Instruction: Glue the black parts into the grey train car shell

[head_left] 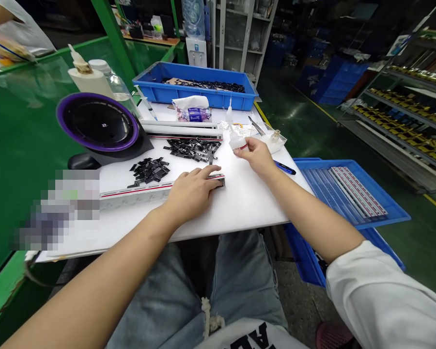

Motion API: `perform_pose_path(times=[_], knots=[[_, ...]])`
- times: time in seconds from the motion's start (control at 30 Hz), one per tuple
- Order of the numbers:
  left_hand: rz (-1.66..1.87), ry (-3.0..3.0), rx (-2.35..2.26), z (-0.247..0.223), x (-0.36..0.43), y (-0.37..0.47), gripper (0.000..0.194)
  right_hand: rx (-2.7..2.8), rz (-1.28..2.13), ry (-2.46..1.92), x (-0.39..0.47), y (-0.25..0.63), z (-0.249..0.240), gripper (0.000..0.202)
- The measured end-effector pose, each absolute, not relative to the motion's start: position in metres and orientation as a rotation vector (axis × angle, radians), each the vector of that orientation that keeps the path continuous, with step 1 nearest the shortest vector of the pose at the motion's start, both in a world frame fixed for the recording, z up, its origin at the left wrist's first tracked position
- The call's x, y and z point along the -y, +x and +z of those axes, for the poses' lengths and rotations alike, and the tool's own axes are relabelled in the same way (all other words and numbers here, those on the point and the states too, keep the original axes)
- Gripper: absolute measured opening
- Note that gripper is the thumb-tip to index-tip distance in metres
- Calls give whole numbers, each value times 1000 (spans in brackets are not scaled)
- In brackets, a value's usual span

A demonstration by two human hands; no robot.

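A long white strip with a red line (138, 192) lies across the near part of the white tabletop. My left hand (192, 195) grips it near its right end, fingers bent over the top. In my right hand (257, 156) is a small white squeeze bottle (237, 141), pinched between thumb and fingers just above the table. Behind the strip are a small pile of black pieces (150, 170) and a larger pile of black clips (194, 148). More long strips (183, 133) lie behind these piles.
At the back stands a blue bin (199, 89) of dark parts, with a tissue pack (192, 110) before it. A round black device with a purple rim (98, 122) stands left. Past my right hand are a blue knife (285, 168) and a blue tray (352, 194) of strips.
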State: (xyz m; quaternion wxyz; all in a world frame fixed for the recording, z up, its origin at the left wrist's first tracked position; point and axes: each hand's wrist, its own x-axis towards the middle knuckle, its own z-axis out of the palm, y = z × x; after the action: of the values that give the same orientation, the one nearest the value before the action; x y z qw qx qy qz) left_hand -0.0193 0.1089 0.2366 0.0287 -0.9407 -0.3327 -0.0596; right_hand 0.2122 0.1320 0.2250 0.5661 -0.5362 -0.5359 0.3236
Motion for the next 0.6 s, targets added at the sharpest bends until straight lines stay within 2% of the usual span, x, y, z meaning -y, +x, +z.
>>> perform_pose_path(times=[0.17,0.27,0.33,0.4,0.47,0.6], knots=[[-87,-3060,1114,243,-126,-19,38,1517,426,-1620,-132,206,215,23],[18,-3212,1163,248,-141,-17,38,1577,355,-1738,-127,202,213,20],[76,-3283,1177,251,-149,-16,38,1590,362,-1736,-122,200,214,29],[106,-3305,1186,252,-153,-16,39,1607,347,-1672,-118,205,217,46],[95,-3283,1182,253,-152,-16,40,1586,218,-1578,-113,220,225,54],[-27,-3131,1113,247,-136,-18,40,1196,-100,-1521,-116,283,251,36]])
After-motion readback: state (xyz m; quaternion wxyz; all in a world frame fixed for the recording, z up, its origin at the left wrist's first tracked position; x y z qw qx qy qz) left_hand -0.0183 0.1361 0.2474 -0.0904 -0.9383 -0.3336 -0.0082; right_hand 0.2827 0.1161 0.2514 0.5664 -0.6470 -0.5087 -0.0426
